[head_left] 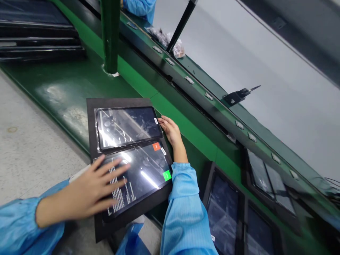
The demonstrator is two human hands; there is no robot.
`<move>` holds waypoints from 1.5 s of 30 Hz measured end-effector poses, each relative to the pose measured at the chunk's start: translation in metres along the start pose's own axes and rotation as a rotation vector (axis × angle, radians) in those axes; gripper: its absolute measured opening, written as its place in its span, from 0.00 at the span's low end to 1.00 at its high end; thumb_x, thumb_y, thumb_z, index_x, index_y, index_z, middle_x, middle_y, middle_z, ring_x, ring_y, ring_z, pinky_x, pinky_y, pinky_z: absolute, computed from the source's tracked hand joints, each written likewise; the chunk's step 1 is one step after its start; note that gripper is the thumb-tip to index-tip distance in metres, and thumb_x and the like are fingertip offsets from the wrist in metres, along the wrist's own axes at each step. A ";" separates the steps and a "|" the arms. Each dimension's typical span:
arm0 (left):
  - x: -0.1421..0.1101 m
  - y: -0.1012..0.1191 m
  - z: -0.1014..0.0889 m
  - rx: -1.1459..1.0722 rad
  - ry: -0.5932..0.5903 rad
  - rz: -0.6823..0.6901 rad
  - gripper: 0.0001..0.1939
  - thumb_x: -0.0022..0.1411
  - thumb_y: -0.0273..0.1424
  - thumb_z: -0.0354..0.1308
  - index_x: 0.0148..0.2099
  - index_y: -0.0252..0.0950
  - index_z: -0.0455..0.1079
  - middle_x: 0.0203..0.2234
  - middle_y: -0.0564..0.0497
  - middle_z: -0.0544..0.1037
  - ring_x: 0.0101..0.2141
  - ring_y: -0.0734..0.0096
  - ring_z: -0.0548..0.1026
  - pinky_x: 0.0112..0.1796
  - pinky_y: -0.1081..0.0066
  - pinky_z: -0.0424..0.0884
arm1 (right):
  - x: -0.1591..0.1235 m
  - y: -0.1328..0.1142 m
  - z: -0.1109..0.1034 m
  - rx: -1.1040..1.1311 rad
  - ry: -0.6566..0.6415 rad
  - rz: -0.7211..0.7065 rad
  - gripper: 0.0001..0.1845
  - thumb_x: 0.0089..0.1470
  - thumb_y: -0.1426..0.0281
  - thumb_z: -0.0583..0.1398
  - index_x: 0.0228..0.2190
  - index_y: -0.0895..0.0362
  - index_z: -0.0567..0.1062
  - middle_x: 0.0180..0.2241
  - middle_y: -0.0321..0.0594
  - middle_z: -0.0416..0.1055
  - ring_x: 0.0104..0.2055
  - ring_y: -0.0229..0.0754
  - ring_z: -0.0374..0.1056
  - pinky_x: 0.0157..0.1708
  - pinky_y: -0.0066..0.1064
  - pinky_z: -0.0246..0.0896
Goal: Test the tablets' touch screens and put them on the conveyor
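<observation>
A black tray (91, 113) holding two tablets lies partly over the green bench's near edge. The upper tablet (127, 124) has a lit screen and sits in clear film. On the lower tablet (148, 166), lines of text and an orange and a green square show on a dark screen. My left hand (90, 191) is spread open over the lower tablet's left part, slightly blurred; whether it touches the glass I cannot tell. My right hand (172, 134) grips the tray's right edge beside the upper tablet, its thumb hidden.
Stacked black trays (39, 39) stand at the far left, near a green post (110, 39). More trays with tablets (223, 209) lie at the lower right on the green conveyor (183, 120). A blue sleeve (142, 7) of another person shows at the top, near a plastic bag (175, 46).
</observation>
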State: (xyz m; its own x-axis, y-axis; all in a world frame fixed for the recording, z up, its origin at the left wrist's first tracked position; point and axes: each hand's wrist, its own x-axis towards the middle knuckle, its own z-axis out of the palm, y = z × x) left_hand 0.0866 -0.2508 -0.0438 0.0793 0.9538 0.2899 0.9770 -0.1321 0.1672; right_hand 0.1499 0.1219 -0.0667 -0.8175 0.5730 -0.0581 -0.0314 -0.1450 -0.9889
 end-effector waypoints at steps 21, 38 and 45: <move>0.009 -0.032 -0.008 -0.029 0.162 -0.206 0.20 0.71 0.34 0.50 0.62 0.39 0.64 0.68 0.47 0.57 0.67 0.49 0.53 0.66 0.46 0.45 | -0.014 -0.008 -0.005 -0.058 0.052 0.060 0.22 0.46 0.56 0.68 0.42 0.51 0.78 0.44 0.39 0.80 0.52 0.44 0.73 0.60 0.38 0.60; -0.030 0.012 0.008 -0.363 0.202 0.249 0.18 0.63 0.35 0.58 0.55 0.45 0.74 0.60 0.59 0.70 0.65 0.69 0.59 0.69 0.62 0.38 | -0.243 -0.042 0.058 -0.883 0.607 -0.014 0.19 0.62 0.60 0.56 0.53 0.44 0.74 0.59 0.42 0.68 0.64 0.54 0.60 0.66 0.57 0.50; -0.029 -0.049 0.000 -0.332 0.401 -0.251 0.16 0.70 0.33 0.51 0.56 0.41 0.72 0.67 0.60 0.59 0.66 0.58 0.56 0.66 0.48 0.48 | -0.305 0.002 0.119 -1.133 0.216 -0.168 0.29 0.54 0.64 0.56 0.55 0.26 0.68 0.62 0.22 0.63 0.67 0.63 0.54 0.56 0.69 0.59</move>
State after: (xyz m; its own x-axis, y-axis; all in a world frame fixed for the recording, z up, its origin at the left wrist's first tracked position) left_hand 0.0365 -0.2720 -0.0608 -0.2914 0.7984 0.5270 0.8366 -0.0545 0.5451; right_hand 0.3304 -0.1494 -0.0350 -0.7334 0.6580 0.1708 0.4912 0.6866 -0.5360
